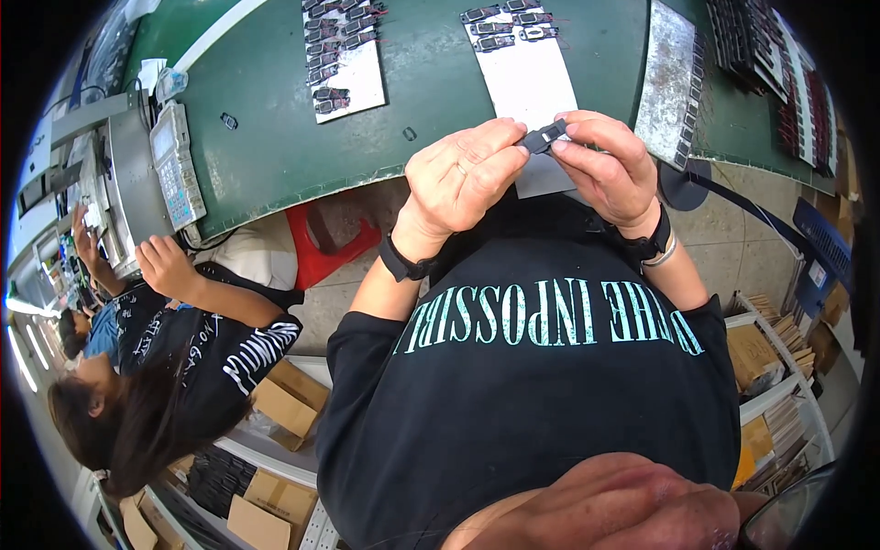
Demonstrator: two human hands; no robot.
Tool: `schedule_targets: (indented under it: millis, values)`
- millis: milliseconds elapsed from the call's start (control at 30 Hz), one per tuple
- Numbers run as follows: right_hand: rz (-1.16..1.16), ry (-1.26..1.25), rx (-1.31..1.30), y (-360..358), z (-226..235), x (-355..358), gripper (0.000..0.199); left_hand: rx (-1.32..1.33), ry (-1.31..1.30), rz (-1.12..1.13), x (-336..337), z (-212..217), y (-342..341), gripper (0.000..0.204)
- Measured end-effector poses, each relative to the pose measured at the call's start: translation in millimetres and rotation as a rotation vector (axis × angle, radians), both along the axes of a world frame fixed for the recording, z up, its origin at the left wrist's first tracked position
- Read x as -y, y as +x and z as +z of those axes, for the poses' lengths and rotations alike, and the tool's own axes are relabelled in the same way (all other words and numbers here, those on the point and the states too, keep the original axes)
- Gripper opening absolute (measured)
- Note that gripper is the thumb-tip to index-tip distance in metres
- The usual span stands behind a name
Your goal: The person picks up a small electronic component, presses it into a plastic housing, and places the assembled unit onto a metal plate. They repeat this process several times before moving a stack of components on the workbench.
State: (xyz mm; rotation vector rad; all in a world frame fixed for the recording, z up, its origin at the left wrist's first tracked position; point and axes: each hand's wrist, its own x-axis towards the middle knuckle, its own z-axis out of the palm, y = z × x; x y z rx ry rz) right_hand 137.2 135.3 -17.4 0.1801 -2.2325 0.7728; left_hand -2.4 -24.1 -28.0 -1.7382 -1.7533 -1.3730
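Head view: a small black part (544,137) is held up at a tilt between the left-hand grip (467,174) and the right-hand grip (610,165). Its lower left end is clamped by the left-hand grip; its higher right end is pinched by the right-hand grip. A pale patch is shown on the part's face. A black band (403,263) is worn on the left wrist; on the right, a dark band (651,242) and a silver bangle (662,255).

Beneath, a white sheet (532,82) is laid on a green counter (431,73), with dark modules (495,42) grouped at its far end. Further left, a second sheet (367,82) is set with rows of similar modules. Near the left-hand grip, a small black frame (410,134) is left lying alone; a small dark piece (229,120) is placed well apart from it, further left. To the right, a grey plate (667,73) is lined along its right edge with small dark parts.

At the far left, a keypad device (176,170) is seen beside a co-worker (183,357) in black. Below the counter, a red stool (325,247) and cardboard boxes (289,403) are partly seen.
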Motion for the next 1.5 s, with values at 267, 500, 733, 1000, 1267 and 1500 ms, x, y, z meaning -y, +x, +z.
schedule_targets:
  millis: [267,500,733,1000,1267,1500]
  values:
    - [-0.014,0.023,-0.027,17,-5,3,0.036,-0.081,0.069,0.067,3,-11,21,0.033]
    - [-0.024,0.035,-0.020,16,-5,5,0.036,-0.099,0.036,0.107,7,-12,22,0.039]
    - [-0.009,0.040,-0.007,12,-3,3,0.035,-0.054,0.056,0.062,4,-14,15,0.037]
    - [-0.003,-0.019,0.095,15,5,4,0.032,0.020,-0.059,0.033,4,5,22,0.030]
    - [-0.001,-0.065,0.166,5,11,3,0.031,0.166,-0.139,0.095,1,19,18,0.024]
    - [-0.125,-0.144,0.154,12,13,-18,0.028,0.341,-0.377,0.369,14,33,-40,0.013]
